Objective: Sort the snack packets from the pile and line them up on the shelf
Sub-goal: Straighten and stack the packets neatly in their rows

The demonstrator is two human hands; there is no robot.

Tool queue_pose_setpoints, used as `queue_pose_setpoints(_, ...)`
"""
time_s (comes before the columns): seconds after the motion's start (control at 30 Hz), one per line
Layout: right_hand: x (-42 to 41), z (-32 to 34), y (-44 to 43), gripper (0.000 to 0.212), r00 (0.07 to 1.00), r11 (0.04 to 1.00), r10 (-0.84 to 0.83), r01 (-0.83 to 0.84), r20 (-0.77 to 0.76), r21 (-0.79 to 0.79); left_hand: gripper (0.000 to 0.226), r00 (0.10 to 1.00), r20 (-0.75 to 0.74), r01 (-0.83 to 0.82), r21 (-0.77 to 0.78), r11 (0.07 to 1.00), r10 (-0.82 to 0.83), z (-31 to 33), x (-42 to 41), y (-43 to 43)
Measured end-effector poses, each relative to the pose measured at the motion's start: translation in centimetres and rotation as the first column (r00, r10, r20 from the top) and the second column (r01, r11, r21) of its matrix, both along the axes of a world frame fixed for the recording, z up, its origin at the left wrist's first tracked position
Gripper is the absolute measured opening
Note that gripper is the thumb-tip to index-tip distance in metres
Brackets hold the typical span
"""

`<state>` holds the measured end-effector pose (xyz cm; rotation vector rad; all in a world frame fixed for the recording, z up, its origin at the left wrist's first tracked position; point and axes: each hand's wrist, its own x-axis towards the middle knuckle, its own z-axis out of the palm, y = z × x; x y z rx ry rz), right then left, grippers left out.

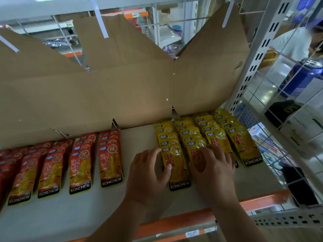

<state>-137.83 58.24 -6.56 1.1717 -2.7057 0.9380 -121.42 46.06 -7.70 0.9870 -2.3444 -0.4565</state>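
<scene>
Yellow KONCHEW snack packets (176,165) lie in several overlapping rows on the right part of the white shelf (73,212). Red-orange packets (110,163) of the same brand lie in several rows on the left part. My left hand (148,175) rests at the left edge of the nearest yellow row, thumb on the front packet, fingers stretched over its upper corner. My right hand (213,166) lies flat on the second yellow row (195,144), fingers spread across the packets. Neither hand lifts a packet.
A flattened brown cardboard sheet (122,88) stands along the back of the shelf. A white perforated upright (258,55) and wire mesh (288,105) close the right side. An orange rail (192,219) edges the shelf front. A person in white (295,42) stands beyond the mesh.
</scene>
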Motion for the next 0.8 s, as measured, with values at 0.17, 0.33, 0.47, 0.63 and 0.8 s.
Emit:
queue_pose_setpoints(0.17, 0.02, -0.12, 0.09, 0.053, 1.000, 1.000, 0.003, -0.003, -0.001, 0.006, 0.054, 1.000, -0.009, 0.000, 0.001, 1.000, 0.000, 0.12, 0.01, 0.13)
queue_pose_setpoints(0.33, 0.11, -0.13, 0.03, 0.052, 1.000, 1.000, 0.003, -0.003, -0.010, 0.005, 0.054, 1.000, 0.008, -0.002, -0.001, 1.000, 0.002, -0.01, 0.05, 0.04)
queue_pose_setpoints(0.47, 0.02, -0.25, 0.03, 0.053, 1.000, 1.000, 0.002, -0.002, -0.014, 0.010, 0.054, 1.000, 0.006, -0.002, -0.009, 1.000, 0.002, 0.15, -0.01, 0.12)
queue_pose_setpoints(0.63, 0.05, -0.18, 0.04, 0.053, 1.000, 1.000, 0.004, -0.004, -0.009, -0.006, 0.054, 1.000, 0.004, -0.012, -0.003, 1.000, 0.012, 0.26, -0.01, 0.20)
queue_pose_setpoints(0.8, 0.00, -0.15, 0.04, 0.052, 1.000, 0.999, 0.008, -0.008, 0.013, -0.042, 0.055, 1.000, 0.012, -0.011, -0.015, 1.000, 0.012, 0.19, -0.02, 0.20)
